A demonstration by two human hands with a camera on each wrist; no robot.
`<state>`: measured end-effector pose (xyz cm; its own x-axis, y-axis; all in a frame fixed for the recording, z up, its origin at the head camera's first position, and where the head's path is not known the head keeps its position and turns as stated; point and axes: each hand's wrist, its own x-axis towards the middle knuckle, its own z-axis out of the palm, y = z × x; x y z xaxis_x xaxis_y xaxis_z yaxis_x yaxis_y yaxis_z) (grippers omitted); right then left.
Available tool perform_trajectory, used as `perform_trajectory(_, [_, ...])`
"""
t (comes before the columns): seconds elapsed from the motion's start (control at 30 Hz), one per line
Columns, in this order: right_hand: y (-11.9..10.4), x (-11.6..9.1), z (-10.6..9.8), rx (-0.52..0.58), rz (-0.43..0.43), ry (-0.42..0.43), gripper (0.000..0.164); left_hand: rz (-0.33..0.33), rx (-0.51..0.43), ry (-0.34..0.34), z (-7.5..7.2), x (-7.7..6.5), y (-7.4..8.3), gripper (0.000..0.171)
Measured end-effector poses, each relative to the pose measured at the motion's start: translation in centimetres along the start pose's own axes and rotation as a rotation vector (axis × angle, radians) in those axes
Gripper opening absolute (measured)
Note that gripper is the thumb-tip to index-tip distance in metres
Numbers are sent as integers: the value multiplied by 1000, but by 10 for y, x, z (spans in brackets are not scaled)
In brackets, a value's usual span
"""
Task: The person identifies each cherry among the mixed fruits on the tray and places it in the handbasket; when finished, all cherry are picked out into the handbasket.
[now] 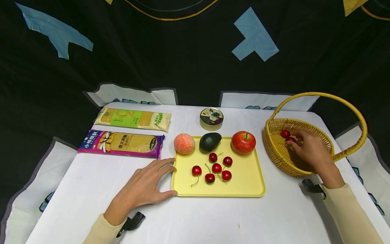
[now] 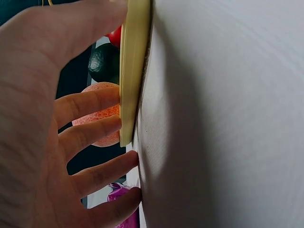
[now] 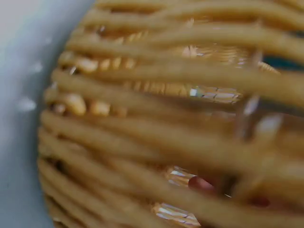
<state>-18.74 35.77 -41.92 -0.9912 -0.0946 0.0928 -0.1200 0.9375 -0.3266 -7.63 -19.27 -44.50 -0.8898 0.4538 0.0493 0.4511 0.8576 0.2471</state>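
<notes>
Yellow basket (image 1: 275, 156) with red cherries (image 1: 285, 133) inside

You are at what looks like a staged tabletop set, perhaps in a lab or studio: a white-covered table (image 1: 213, 217) stands against a black cloth (image 1: 170, 61) printed with pale blue shapes (image 1: 256, 34) (it screens the surroundings, so you cannot tell what building this is). Around a yellow tray (image 1: 243, 179) and a woven basket (image 1: 271, 149) you have noodle packets (image 1: 132, 119) and a tin (image 1: 211, 118) spaced out like props, and you wear a black wrist device (image 1: 134, 222)
</notes>
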Motion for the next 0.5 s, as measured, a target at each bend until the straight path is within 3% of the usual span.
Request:
perform_trajectory(0.23, [-19, -8, -5, 11, -14, 95, 45, 6, 4, 5, -1, 0, 0, 70])
perform_trajectory(0.5, [-50, -15, 1, 49, -93, 187, 37, 3, 1, 7, 0, 0, 0, 70])
